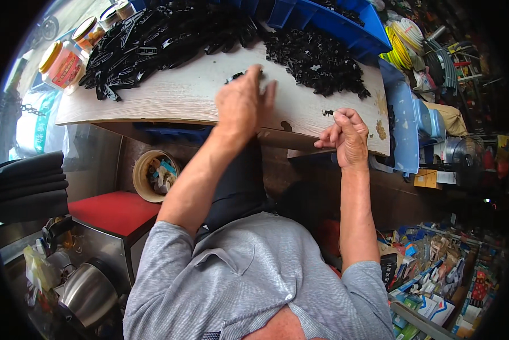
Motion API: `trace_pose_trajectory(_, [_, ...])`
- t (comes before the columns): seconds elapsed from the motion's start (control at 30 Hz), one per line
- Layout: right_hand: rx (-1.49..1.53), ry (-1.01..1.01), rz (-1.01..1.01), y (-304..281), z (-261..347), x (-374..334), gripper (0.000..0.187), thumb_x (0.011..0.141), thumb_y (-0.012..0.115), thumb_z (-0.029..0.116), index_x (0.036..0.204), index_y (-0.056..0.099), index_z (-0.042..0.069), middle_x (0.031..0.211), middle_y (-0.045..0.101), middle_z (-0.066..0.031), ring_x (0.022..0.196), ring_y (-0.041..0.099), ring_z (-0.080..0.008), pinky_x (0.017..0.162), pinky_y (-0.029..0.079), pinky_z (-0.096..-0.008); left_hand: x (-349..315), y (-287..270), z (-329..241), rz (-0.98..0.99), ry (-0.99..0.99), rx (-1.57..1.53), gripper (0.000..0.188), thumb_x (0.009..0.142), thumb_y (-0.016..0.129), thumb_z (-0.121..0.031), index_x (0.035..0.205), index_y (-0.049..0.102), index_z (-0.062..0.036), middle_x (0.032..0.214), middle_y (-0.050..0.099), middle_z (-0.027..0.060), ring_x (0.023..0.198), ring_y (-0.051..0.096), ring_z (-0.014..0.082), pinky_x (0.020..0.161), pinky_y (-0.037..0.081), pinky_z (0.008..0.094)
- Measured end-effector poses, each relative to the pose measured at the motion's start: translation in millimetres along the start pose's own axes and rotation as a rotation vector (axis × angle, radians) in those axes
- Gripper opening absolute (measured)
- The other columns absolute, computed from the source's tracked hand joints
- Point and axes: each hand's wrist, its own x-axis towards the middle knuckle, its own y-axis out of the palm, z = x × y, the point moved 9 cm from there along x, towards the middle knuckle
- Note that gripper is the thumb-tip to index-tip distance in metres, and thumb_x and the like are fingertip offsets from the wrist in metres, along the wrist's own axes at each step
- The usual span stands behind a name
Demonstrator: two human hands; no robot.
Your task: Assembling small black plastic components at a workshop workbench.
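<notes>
Over the middle of the white wood-grain table (175,105), my left hand (240,102) is partly smeared by motion. A dark black plastic piece (235,77) shows just beyond its fingers; whether they grip it I cannot tell. My right hand (349,136) is raised above the table's right front edge, thumb and index finger pinching a small black plastic part (327,113). Ahead of that hand lies a heap of small black plastic parts (317,59). A larger pile of long black plastic pieces (146,48) covers the table's far left.
Blue plastic bins (331,25) stand along the far edge. Jars, one with a yellow lid (51,54), are at the far left corner. Below the table are a waste bucket (146,184) and a red-topped cabinet (115,212). A light-blue crate (404,119) adjoins the right side.
</notes>
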Motion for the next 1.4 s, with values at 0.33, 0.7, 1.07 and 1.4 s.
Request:
trace_pose_trajectory(0.33, [-0.026, -0.016, -0.031, -2.3, -0.6, -0.4, 0.018, 0.089, 0.068, 0.022, 0.1, 0.061, 0.01, 0.055, 0.056, -0.0038, 0.058, 0.067, -0.0202, 0.048, 0.061, -0.0421, -17.2, -19.2, -0.3, 0.042, 0.214, 0.225, 0.024, 0.083, 0.07, -0.02, 0.105, 0.065, -0.0131, 0.089, 0.06, 0.0108, 0.087, 0.059, 0.0317, 0.075, 0.05, 0.0425])
trace_pose_trajectory(0.7, [0.086, -0.019, 0.009, 19.1, -1.4, -2.0, 0.015, 0.091, 0.066, 0.021, 0.102, 0.062, 0.011, 0.058, 0.057, -0.0047, 0.061, 0.067, -0.0213, 0.053, 0.063, -0.0467, -21.1, -17.6, -13.2, 0.006, 0.261, 0.056, 0.026, 0.085, 0.069, -0.01, 0.109, 0.062, -0.0034, 0.09, 0.066, 0.0102, 0.083, 0.062, 0.0284, 0.076, 0.051, 0.0369])
trace_pose_trajectory(1.07, [0.183, -0.063, 0.087, 31.4, -5.8, 0.1, 0.013, 0.089, 0.072, 0.012, 0.099, 0.066, 0.008, 0.068, 0.063, -0.0018, 0.054, 0.06, -0.0121, 0.055, 0.06, -0.0339, -44.8, 59.9, -46.3, 0.623, -0.352, -1.137, 0.027, 0.09, 0.069, -0.009, 0.113, 0.063, 0.0032, 0.087, 0.067, 0.0043, 0.073, 0.065, 0.0092, 0.07, 0.06, 0.0265])
trace_pose_trajectory(1.4, [0.19, -0.005, 0.111, 41.8, -7.2, -1.8, 0.015, 0.091, 0.069, 0.01, 0.104, 0.063, 0.007, 0.078, 0.064, -0.0019, 0.057, 0.062, -0.0139, 0.06, 0.062, -0.0388, -40.8, 60.5, -39.6, 0.603, -0.481, -1.134, 0.028, 0.091, 0.069, -0.021, 0.105, 0.066, 0.0032, 0.084, 0.068, 0.0066, 0.067, 0.065, 0.0103, 0.064, 0.057, 0.0245])
